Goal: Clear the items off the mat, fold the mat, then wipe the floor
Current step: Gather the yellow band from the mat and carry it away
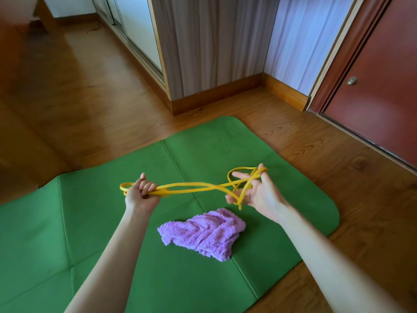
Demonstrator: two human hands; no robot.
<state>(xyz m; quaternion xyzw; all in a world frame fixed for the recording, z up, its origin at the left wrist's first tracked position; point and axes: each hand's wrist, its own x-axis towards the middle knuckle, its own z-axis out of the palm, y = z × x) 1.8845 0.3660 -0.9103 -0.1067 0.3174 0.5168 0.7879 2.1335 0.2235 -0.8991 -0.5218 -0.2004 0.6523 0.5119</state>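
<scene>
A green mat [94, 222] with fold creases lies spread on the wooden floor. A crumpled purple towel [203, 233] rests on it near the middle. Above the mat, a yellow band [194, 187] stretches in loops between both hands. My left hand [142, 195] grips one end in a fist. My right hand [257, 193] has its fingers spread, with loops of the band hooked over the thumb and fingers.
Wooden floor [79, 105] surrounds the mat. A wardrobe corner with a wooden skirting [214, 96] stands just beyond the mat's far edge. A red door [379, 93] with a knob is at the right. Sliding panels run along the back left.
</scene>
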